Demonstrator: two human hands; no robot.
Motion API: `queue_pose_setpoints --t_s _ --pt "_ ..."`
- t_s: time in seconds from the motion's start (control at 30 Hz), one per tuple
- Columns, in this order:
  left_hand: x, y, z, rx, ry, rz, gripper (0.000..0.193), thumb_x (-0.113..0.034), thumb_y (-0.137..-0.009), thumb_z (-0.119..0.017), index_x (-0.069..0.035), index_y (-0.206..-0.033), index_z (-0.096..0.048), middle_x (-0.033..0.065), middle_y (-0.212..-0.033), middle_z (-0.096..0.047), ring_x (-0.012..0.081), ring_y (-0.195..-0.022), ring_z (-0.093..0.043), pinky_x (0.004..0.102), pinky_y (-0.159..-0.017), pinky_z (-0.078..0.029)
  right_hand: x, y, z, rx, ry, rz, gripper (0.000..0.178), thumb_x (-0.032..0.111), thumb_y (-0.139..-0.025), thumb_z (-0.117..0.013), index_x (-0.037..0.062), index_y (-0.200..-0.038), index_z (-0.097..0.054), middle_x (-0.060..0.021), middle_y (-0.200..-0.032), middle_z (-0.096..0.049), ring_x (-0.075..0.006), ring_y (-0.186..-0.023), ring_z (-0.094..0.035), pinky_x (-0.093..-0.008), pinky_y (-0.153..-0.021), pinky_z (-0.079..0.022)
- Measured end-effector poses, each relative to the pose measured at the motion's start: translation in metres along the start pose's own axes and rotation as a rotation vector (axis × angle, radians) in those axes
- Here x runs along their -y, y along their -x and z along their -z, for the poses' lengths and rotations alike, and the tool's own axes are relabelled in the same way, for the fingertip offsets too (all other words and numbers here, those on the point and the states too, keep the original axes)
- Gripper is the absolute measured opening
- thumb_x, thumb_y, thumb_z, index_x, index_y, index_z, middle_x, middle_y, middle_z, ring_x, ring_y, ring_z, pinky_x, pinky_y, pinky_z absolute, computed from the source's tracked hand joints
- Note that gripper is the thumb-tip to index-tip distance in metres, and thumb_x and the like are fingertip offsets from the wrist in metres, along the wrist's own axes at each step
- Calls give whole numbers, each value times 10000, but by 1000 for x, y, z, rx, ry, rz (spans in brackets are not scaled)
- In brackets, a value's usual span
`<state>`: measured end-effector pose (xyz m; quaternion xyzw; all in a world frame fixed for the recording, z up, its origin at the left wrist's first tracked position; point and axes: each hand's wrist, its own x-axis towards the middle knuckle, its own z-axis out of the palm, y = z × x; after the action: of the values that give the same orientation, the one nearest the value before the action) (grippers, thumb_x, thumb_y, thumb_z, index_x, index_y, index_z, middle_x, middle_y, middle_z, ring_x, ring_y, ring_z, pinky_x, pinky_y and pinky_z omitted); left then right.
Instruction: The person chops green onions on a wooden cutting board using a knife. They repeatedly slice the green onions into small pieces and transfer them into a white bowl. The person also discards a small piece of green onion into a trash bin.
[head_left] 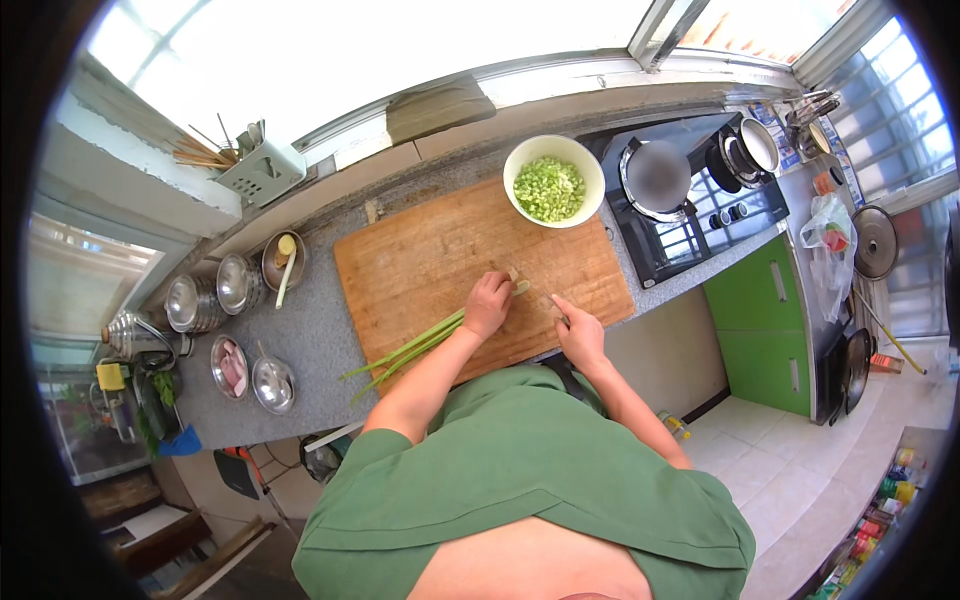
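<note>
1. In the head view, we look down on a wooden cutting board lying on the grey counter.
2. Our left hand is closed around a few long green stalks, its fingers curled near their right ends. The stalks lie slantwise over the near part of the board, and their left ends reach past its near-left edge.
3. Our right hand is closed on the handle of a knife, just right of the left hand. The blade slants to the far left, toward the stalk ends; it is too faint for us to tell whether it touches them.
4. At the far right corner of the board we see a white bowl holding chopped green pieces.
5. To the right, just past the bowl, is a black gas stove, with a white pot at its far right.
6. On the left of the counter, we see a metal bowl of pinkish pieces beside another metal bowl.
</note>
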<state>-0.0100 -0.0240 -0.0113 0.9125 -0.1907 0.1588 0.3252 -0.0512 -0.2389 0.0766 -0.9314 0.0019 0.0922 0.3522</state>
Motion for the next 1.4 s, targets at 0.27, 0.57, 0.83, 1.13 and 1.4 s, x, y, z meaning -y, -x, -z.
queue_pose_setpoints --t_s 0.27,0.57,0.83,1.13,1.4 --pt "-4 7 -8 -56 17 -63 173 -59 -746 -681 -34 -917 -665 103 -1010 -624 313 -968 -587 421 -808 -503 -1 15 -10 -22 94 68 464 121 -822 -656 265 -1263 -645 -134 -838 -644 -348 -801 -644 -466 -704 -513" --pt "-3 7 -13 -26 -21 -16 272 -65 -754 -683 -33 -1024 -679 100 -1101 -630 321 -1016 -574 434 -838 -483 7 16 -10 86 158 49 470 118 -840 -620 224 -1297 -610 -167 -843 -653 -378 -791 -645 -490 -702 -509" --pt "-6 4 -14 -63 -31 -39 239 -86 -779 -681 -40 -1014 -686 90 -1079 -638 307 -998 -581 427 -841 -471 8 -13 -26 225 216 32 441 117 -876 -537 120 -1318 -547 -234 -829 -669 -438 -800 -644 -552 -731 -497" --pt "-6 3 -14 -87 -34 -68 164 -73 -761 -675 -40 -921 -656 105 -1019 -622 313 -954 -584 428 -824 -472 5 -34 -41 195 139 -15 439 86 -850 -554 114 -1288 -585 -256 -901 -676 -438 -859 -648 -531 -786 -511" --pt "-6 -1 -4 -129 -18 118 169 -89 -760 -705 -77 -915 -639 101 -1059 -599 314 -1025 -558 437 -852 -455 -5 -19 -1 -20 -228 -18 358 99 -836 -552 93 -1178 -656 -280 -873 -641 -428 -867 -633 -483 -763 -503"
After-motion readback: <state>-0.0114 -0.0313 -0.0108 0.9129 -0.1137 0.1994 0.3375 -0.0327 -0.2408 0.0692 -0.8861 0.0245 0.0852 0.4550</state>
